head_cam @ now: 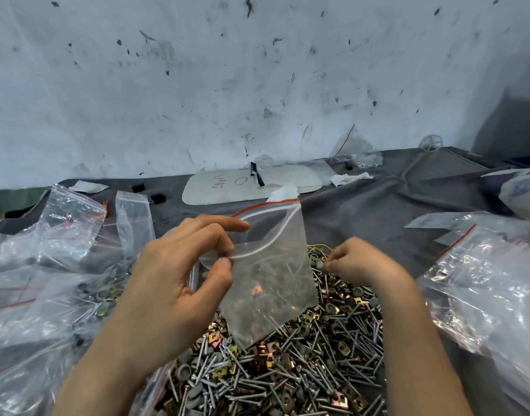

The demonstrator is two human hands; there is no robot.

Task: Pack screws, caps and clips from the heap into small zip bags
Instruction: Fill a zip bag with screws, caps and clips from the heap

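Observation:
A heap of screws, grey caps and brass clips covers the near middle of the grey cloth. Above it my left hand pinches the open mouth of a small clear zip bag with a red strip along its top; a brass clip shows inside. My right hand is curled, fingers down, at the far edge of the heap just right of the bag. What its fingertips hold is hidden.
Filled zip bags are piled on the left and more clear bags lie on the right. A white board with writing lies by the stained wall. Another bag stands at the back.

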